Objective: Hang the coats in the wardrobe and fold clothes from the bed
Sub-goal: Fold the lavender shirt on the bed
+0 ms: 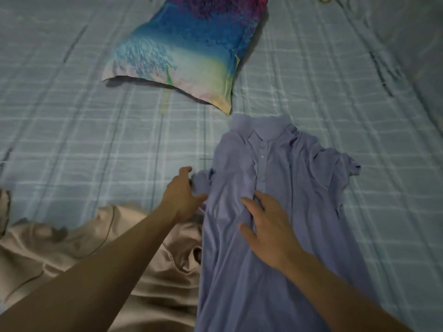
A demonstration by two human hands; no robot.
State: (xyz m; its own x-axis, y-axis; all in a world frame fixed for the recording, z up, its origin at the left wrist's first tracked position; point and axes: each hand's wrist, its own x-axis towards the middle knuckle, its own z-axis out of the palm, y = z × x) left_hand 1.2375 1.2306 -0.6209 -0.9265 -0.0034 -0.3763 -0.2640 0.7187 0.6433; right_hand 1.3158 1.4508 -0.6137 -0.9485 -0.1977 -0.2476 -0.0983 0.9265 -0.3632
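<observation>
1. Two bare hands work over a blue short-sleeved shirt (299, 188) spread front-up on the bed. Its collar (261, 127) points to 12 o'clock and its hem runs off the view at 6 o'clock.
2. Left hand (182, 195) reaches in from 7 o'clock with fingers straight and spread apart, nothing clamped in it. It touches the edge of the crumpled sleeve (202, 178) at 9 o'clock of the shirt's chest.
3. Right hand (268, 226) comes in from 5 o'clock and lies palm-down on the shirt's chest. Its fingers are apart and straight, resting on the cloth at the lower end of the button strip (262, 156).
4. The other sleeve (345, 164) lies bunched at 3 o'clock of the chest, well apart from both hands.
5. A beige garment (72, 248) lies rumpled at 8 o'clock of the view, under the left forearm, its edge touching the blue shirt's side.
6. A pillow (187, 51) in a cover printed blue, purple and yellow sits at 11 o'clock from the collar. Its nearest corner is just beside the collar, not touching it.
7. The bed sheet (72, 116) is pale blue, checked with lighter lines.
8. Small white buttons show on the strip. Any label or writing on the shirt is too blurred to read.
</observation>
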